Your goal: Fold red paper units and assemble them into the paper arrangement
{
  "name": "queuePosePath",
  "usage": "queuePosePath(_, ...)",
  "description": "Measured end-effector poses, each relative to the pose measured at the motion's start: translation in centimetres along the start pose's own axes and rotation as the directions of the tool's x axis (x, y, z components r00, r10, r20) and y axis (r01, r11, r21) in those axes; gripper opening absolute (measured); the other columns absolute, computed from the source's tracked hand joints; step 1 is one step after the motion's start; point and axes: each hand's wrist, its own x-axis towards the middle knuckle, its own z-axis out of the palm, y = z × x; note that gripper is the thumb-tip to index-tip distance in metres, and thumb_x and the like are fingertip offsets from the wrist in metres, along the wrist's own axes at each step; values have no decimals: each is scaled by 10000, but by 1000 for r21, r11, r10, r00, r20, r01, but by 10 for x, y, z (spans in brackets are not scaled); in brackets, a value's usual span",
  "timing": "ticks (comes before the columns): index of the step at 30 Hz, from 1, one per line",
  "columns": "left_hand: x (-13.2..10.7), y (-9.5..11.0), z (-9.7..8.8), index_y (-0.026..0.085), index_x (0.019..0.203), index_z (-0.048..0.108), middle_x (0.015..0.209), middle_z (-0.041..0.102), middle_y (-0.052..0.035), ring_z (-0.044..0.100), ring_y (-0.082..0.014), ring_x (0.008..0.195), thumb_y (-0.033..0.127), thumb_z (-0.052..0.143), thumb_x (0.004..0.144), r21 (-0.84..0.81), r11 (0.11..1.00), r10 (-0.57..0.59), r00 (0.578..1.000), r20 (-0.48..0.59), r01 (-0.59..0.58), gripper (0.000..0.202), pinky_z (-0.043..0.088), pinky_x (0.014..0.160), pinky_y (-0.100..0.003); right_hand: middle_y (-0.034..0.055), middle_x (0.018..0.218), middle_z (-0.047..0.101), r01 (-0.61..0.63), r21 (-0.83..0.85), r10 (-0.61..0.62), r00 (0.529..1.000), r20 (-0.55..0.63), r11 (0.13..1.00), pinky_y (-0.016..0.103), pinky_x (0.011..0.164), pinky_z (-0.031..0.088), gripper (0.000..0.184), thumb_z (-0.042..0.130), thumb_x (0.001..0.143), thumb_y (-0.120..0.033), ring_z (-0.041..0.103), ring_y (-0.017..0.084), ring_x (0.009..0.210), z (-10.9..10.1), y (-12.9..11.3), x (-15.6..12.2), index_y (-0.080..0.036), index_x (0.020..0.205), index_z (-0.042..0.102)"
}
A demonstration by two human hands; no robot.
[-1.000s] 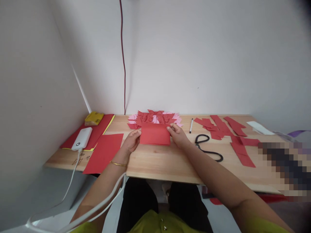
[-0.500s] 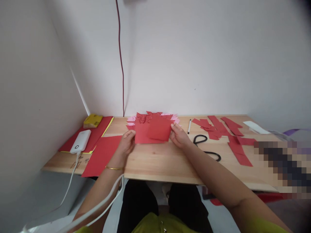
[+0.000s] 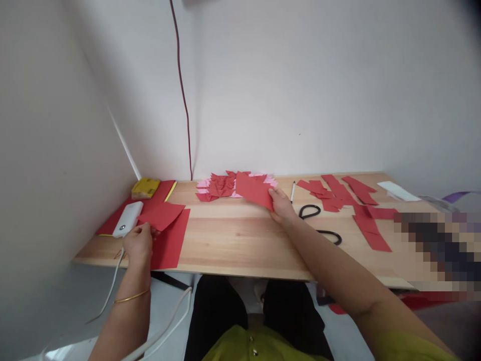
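Progress, judged from the layout: folded red-and-pink pile (image 3: 221,185) done at centre, against the wall; cut red strips (image 3: 334,193) scattered centre right. Not done: both held pieces flat, no folds visible. Large red sheet (image 3: 171,248), lower left, looks whole.

Left hand (image 3: 138,243): pinching left red piece (image 3: 163,216) above that sheet, contact unclear. Right hand (image 3: 281,204): thumb and fingers closed on right red piece (image 3: 253,190), just in front of the pile.

Vs half a second ago: pieces overlapped between both hands at centre; now split, left one carried left.
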Motion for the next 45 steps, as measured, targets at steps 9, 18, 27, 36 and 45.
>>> queuePosePath(9, -12, 12, -19, 120, 780, 689, 648, 648, -157, 606, -298, 627, 498, 400, 822, 674, 701, 239, 967, 87, -234, 477, 449, 582, -388, -65, 653, 603, 88, 50, -78, 980, -183, 995, 181, 470, 455, 105, 592, 756, -225, 585, 103, 613, -13, -24, 12, -221, 740, 488)
queuePosePath(18, -36, 3, 30, 261, 1405, 390, 1503, 300, -136, 238, -372, 1378, 612, 453, 814, 507, 423, 343, 651, 678, -751, 691, 218, 1050, -593, -54, 692, 589, 76, 28, -69, 980, -188, 997, 173, 446, 408, 87, 565, 747, -217, 561, 108, 642, -14, -32, 13, -225, 759, 480)
queuePosePath(27, -7, -1, 21, 212, 1377, 439, 1479, 349, -140, 278, -337, 1371, 474, 415, 877, 487, 375, 262, 594, 761, -789, 565, 218, 1063, -589, -55, 669, 569, 225, -276, -260, 961, -95, 934, 261, 587, 474, 227, 594, 728, -419, 548, 130, 611, -31, -14, 31, -232, 783, 477)
queuePosePath(36, -92, 95, 91, 211, 1263, 556, 1310, 557, -118, 528, -284, 1181, 526, 647, 705, -193, 878, 360, 338, 870, -439, 648, 418, 975, -394, -23, 762, 621, 339, -318, -318, 941, 117, 886, 285, 628, 465, 264, 524, 824, -483, 569, 147, 647, -9, -9, 8, -246, 931, 475)
queuePosePath(45, -138, 102, 169, 135, 574, 609, 617, 646, -52, 588, -140, 610, 420, 725, 659, -426, 893, 290, 539, 791, 146, 318, 457, 669, -279, -49, 663, 578, 361, -397, -340, 932, 124, 844, 219, 580, 416, 305, 559, 807, -493, 523, 114, 604, -8, -8, 2, -236, 952, 479)
